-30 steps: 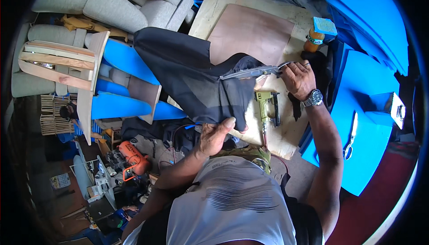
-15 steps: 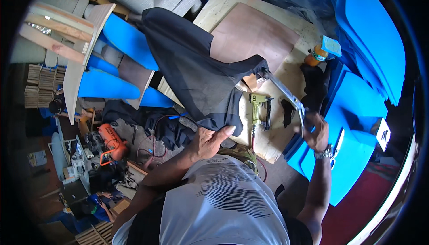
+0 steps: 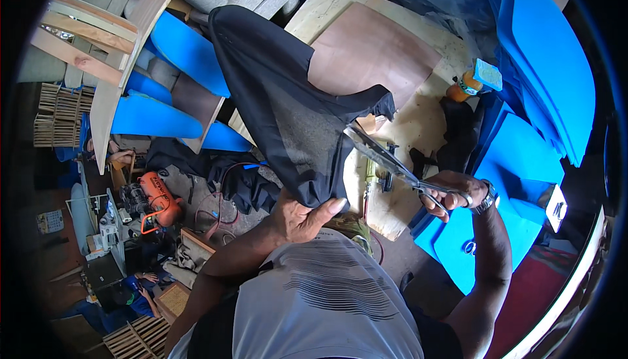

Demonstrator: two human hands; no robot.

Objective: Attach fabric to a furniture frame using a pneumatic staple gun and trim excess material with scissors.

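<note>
A large piece of black fabric (image 3: 275, 90) stretches up and away from my left hand (image 3: 306, 218), which pinches its near edge between thumb and fingers. In my right hand (image 3: 451, 192) is a pair of long metal scissors (image 3: 386, 156), fingers through the handles. The scissor blades reach left to the fabric's right edge, apart at the tip, with the cloth by them. Under the scissors, partly hidden, a green staple gun (image 3: 370, 179) lies on the light wooden board (image 3: 396, 212).
A brown sheet (image 3: 373, 51) covers part of the board. An orange bottle (image 3: 463, 87) stands at its right edge. Blue foam sheets (image 3: 543, 64) are stacked on the right. A wooden frame with blue foam (image 3: 157, 117) stands left, near an orange compressor (image 3: 160, 198). Another person's hand (image 3: 147, 277) shows lower left.
My right hand has swung the scissors down along the fabric's right edge, from its upper corner to nearer my left hand. The left hand has shifted slightly down and left, still gripping the cloth.
</note>
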